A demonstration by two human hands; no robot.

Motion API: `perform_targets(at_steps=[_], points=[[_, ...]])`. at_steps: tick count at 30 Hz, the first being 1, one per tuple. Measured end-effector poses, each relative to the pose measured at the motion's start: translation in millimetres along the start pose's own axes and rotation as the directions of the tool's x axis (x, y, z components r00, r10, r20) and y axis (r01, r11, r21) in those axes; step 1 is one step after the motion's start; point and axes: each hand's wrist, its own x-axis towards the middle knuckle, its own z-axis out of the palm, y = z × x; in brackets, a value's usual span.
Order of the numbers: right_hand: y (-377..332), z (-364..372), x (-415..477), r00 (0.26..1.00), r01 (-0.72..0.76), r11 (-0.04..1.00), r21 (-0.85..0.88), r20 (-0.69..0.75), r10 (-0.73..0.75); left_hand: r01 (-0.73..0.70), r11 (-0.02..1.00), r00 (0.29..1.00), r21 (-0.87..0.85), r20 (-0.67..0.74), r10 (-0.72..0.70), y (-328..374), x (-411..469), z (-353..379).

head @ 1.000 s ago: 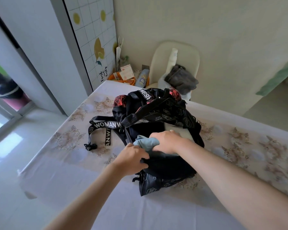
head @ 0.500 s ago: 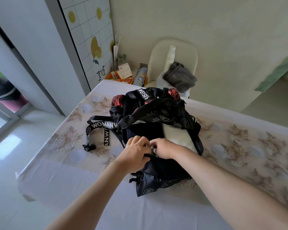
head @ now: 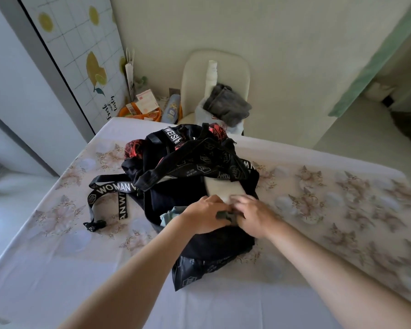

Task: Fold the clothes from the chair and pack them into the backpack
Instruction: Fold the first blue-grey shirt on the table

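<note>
The black printed fabric backpack (head: 199, 162) lay on the floral worktop (head: 57, 269), a pale blue garment (head: 169, 213) tucked inside. The left hand (head: 204, 216) kept its grip pinched on a dark clip (head: 224, 214), likely to fasten the bag. Whether the right hand (head: 255, 218) grasped it too was too blurred to tell.

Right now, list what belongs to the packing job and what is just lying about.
Job: backpack, light blue garment and white garment in it, dark buckle pinched by left hand and right hand, grey garment on the chair.
Lying about: orange basket, blue bottle, small box.
</note>
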Motion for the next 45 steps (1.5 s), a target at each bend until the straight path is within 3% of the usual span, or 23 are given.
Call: perform_targets(at_steps=[4,8,11,14,17,19,21,23,28,31,35,37,38,40,42,45], points=[[9.3,0.6,-3.6,0.993,-0.034,0.998,-0.051,0.115,0.04,0.024,1.0,0.998,-0.001,0.061,-0.024,-11.0,9.1,-3.0],[8.0,-1.6,8.2,0.992,-0.077,0.995,-0.067,0.097,0.083,0.21,0.97,0.977,0.123,0.012,-0.213,-29.0,5.6,-7.6],[-1.1,-0.6,13.7,0.993,-0.06,0.981,-0.186,0.092,0.078,0.158,0.987,0.977,0.011,-0.148,-0.155,-33.1,2.1,1.4],[-16.7,3.2,17.4,0.998,-0.027,0.94,-0.341,0.043,0.044,0.071,0.995,0.92,-0.074,-0.379,-0.094,-31.7,-5.3,9.8],[-35.1,6.1,19.7,0.981,0.139,0.948,-0.285,-0.091,-0.171,0.073,0.995,0.849,-0.065,-0.52,-0.096,-45.5,-19.0,0.9],[-46.8,12.6,22.8,0.934,0.314,0.927,-0.203,-0.111,-0.341,0.149,0.982,0.869,-0.118,-0.457,-0.187,-57.4,-36.6,-6.2],[-52.0,22.2,25.6,0.927,0.37,0.918,-0.145,-0.004,-0.374,0.205,0.978,0.913,-0.05,-0.351,-0.209,-68.1,-54.3,-8.5],[-48.3,31.0,29.4,0.954,0.296,0.94,-0.172,0.101,-0.282,0.234,0.97,0.935,0.066,-0.29,-0.206,-74.3,-70.3,-7.0],[-46.2,38.4,34.9,0.969,0.248,0.918,-0.311,0.069,-0.238,0.407,0.901,0.906,0.15,-0.194,-0.377,-85.9,-87.5,-5.7],[-52.3,41.3,37.9,0.973,0.226,0.886,-0.406,0.063,-0.22,0.485,0.868,0.864,0.1,-0.204,-0.46,-89.0,-86.4,-8.5],[-68.0,43.7,41.1,0.989,0.145,0.85,-0.507,0.042,-0.144,0.399,0.912,0.795,0.091,-0.529,-0.295,-85.9,-86.2,3.9],[-75.2,51.0,39.8,0.982,0.158,0.865,-0.476,-0.019,-0.19,0.236,0.965,0.768,0.114,-0.631,-0.114,-79.1,-90.1,12.3],[-78.1,55.8,36.4,0.968,0.207,0.872,-0.443,-0.036,-0.248,0.147,0.982,0.785,0.122,-0.618,-0.041,-75.5,-92.7,17.6],[-78.8,68.2,27.6,0.941,0.288,0.875,-0.39,-0.058,-0.335,0.092,0.991,0.873,0.097,-0.487,-0.033,-68.9,-98.0,31.8],[-77.5,78.9,16.9,0.965,0.236,0.909,-0.344,-0.03,-0.262,0.132,0.981,0.938,0.14,-0.339,-0.078,-67.4,-103.4,45.2],[-74.5,90.6,13.4,0.985,0.169,0.924,-0.343,0.072,-0.154,0.168,0.957,0.967,0.236,-0.227,-0.114,-69.5,-101.9,52.8]])
